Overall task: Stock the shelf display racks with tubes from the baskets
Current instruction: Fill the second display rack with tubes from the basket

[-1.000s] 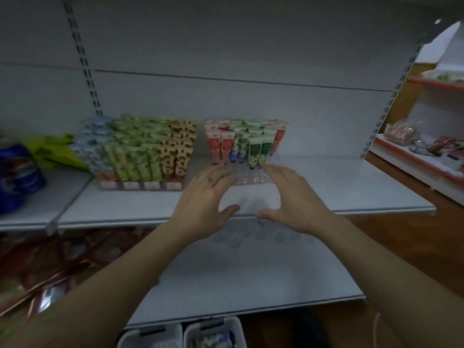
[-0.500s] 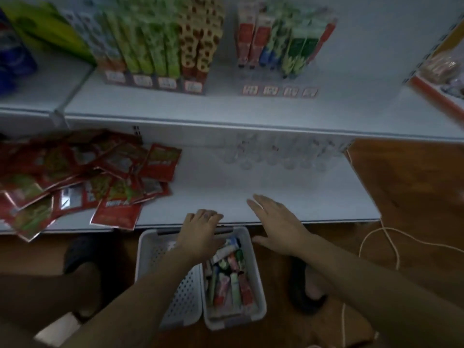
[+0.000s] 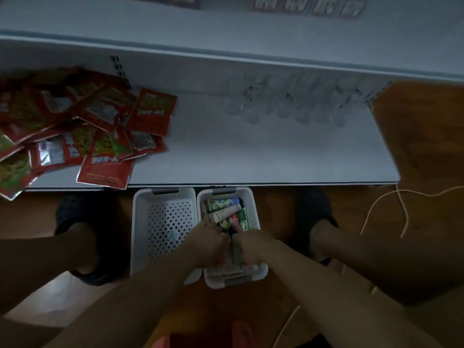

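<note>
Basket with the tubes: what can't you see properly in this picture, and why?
Head view only:
- Grip of the left hand and right hand: fingers dip among the tubes, hidden by the hands' backs; held or not, unclear.
- Near half of the tube basket: covered by both hands.
- On the lower shelf, the clear rack: see-through, dim, slots uncountable.
- Up top, the price labels: cut by the top edge, blurred.

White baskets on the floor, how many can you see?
2. The left basket stands on the floor below the shelf edge; the right basket, beside it, holds tubes. More may lie outside view.
</note>
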### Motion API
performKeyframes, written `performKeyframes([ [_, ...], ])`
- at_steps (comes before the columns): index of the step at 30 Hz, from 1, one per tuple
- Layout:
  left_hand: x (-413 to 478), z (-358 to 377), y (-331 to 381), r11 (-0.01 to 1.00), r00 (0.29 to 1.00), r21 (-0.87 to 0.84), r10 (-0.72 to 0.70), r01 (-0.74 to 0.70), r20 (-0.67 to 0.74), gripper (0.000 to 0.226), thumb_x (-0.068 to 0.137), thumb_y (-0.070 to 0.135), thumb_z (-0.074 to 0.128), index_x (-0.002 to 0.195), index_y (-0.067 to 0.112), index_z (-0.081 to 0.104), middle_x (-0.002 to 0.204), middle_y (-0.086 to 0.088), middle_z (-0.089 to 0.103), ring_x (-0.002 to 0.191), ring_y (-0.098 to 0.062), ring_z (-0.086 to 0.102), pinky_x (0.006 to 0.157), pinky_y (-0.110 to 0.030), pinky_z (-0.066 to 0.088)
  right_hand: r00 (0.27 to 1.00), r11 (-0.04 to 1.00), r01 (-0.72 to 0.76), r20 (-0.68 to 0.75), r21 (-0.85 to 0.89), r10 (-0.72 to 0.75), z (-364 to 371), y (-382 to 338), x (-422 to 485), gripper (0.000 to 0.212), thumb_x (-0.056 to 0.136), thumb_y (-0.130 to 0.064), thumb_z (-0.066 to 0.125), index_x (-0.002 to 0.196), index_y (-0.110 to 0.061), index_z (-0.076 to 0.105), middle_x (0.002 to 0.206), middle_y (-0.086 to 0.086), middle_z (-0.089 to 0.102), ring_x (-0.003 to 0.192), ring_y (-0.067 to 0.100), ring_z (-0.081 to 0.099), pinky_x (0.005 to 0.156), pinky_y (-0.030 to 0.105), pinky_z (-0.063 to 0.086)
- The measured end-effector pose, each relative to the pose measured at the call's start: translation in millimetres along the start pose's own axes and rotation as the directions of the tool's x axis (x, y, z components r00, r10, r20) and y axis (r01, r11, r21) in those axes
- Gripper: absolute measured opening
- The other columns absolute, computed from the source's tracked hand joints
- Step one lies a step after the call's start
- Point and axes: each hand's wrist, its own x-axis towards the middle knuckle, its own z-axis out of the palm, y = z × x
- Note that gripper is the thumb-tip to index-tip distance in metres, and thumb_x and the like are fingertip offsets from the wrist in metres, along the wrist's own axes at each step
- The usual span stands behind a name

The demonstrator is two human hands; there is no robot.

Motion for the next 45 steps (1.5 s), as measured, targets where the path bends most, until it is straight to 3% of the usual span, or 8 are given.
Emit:
performKeyframes([
  [5, 7.6, 28.4, 20.1, 0.991, 0.971, 0.126, 0.008, -0.039, 0.237, 0.074, 0.094, 0.031, 0.052, 0.148, 0.0, 0.012, 0.14, -0.022, 0.041, 0.122, -0.039, 0.044, 0.105, -0.053, 0.03, 0.984, 1.0, -0.026, 0.176, -0.008, 0.027, 14.2, 1.1, 6.6, 0.042, 0.096, -0.018, 0.049, 0.136, -0.006, 0.044, 0.13, 0.016, 0.052, 0.111, 0.031, 0.055, 0.076, 0.033, 0.043],
  [12, 26.7, 32.3, 40.8, 0.981, 0.877, -0.126, -0.069, 0.146, 0.476, 0.075, 0.097, 0.032, 0.046, 0.152, 0.007, 0.002, 0.157, -0.022, 0.005, 0.142, -0.038, 0.018, 0.114, -0.054, 0.015, 0.952, 0.987, -0.091, 0.301, 0.131, 0.047, 31.5, 9.2, 25.1, 0.044, 0.092, -0.018, 0.058, 0.133, -0.006, 0.048, 0.119, 0.016, 0.055, 0.086, 0.025, 0.055, 0.07, 0.031, 0.049],
  [18, 42.7, 39.9, 34.0, 0.858, 0.914, -0.415, -0.137, 0.302, 0.383, 0.067, 0.083, 0.063, 0.051, 0.129, 0.015, 0.044, 0.126, -0.013, 0.051, 0.116, -0.035, 0.049, 0.094, -0.046, 0.045, 0.998, 0.943, -0.057, 0.023, 0.327, 0.053, 38.7, 19.3, 30.1, 0.07, 0.083, -0.039, 0.06, 0.142, -0.014, 0.033, 0.131, 0.013, 0.047, 0.113, 0.032, 0.051, 0.093, 0.041, 0.048],
  [22, 46.8, 38.6, 30.1, 0.704, 0.924, -0.599, -0.282, 0.383, 0.259, 0.096, 0.077, 0.059, 0.06, 0.147, 0.009, 0.018, 0.14, -0.018, 0.036, 0.127, -0.041, 0.037, 0.098, -0.044, 0.042, 0.993, 0.896, 0.036, -0.116, 0.443, 0.018, 16.8, 27.3, 17.9, 0.013, 0.089, -0.027, 0.055, 0.099, -0.018, 0.056, 0.113, 0.011, 0.052, 0.092, 0.028, 0.053, 0.075, 0.034, 0.046],
  [25, 54.1, 34.0, 26.5, 0.607, 0.903, -0.704, -0.415, 0.368, 0.115, 0.057, 0.078, 0.056, 0.038, 0.112, 0.013, 0.054, 0.095, -0.008, 0.064, 0.092, -0.028, 0.06, 0.086, -0.037, 0.048, 0.983, 0.888, 0.024, -0.17, 0.46, 0.062, 7.2, 35.6, 11.0, 0.011, 0.095, -0.022, 0.047, 0.097, -0.017, 0.056, 0.105, 0.017, 0.058, 0.08, 0.028, 0.053, 0.064, 0.033, 0.043],
  [30, 46.4, 17.7, 26.4, 0.469, 0.865, -0.751, -0.423, 0.465, 0.271, 0.027, 0.084, 0.036, 0.062, 0.065, 0.018, 0.054, 0.061, 0.003, 0.05, 0.057, -0.011, 0.05, 0.048, -0.02, 0.038, 0.978, 0.873, -0.009, -0.178, 0.488, 0.11, -1.8, 40.5, -3.8, 0.022, 0.097, -0.021, 0.045, 0.113, -0.016, 0.059, 0.108, 0.015, 0.058, 0.089, 0.033, 0.059, 0.076, 0.05, 0.056],
  [35, 42.4, 16.0, 17.5, 0.322, 0.829, -0.807, -0.454, 0.495, 0.327, 0.018, 0.089, 0.019, 0.063, 0.093, 0.004, 0.073, 0.096, -0.007, 0.068, 0.086, -0.016, 0.062, 0.071, -0.022, 0.051, 0.986, 0.922, -0.037, -0.138, 0.385, 0.097, -4.4, 33.1, -9.8, 0.029, 0.094, -0.023, 0.045, 0.119, -0.022, 0.06, 0.132, 0.012, 0.053, 0.112, 0.031, 0.053, 0.094, 0.04, 0.049],
  [45, 35.6, 11.0, 20.9, 0.532, 0.866, -0.685, -0.351, 0.497, 0.356, 0.04, 0.088, 0.023, 0.062, 0.125, 0.012, 0.05, 0.121, -0.009, 0.053, 0.109, -0.025, 0.054, 0.081, -0.03, 0.047, 0.992, 0.959, -0.008, -0.118, 0.284, 0.043, -10.1, 27.9, -19.3, 0.034, 0.095, -0.02, 0.048, 0.127, -0.026, 0.058, 0.131, 0.012, 0.052, 0.107, 0.029, 0.055, 0.089, 0.038, 0.051],
])
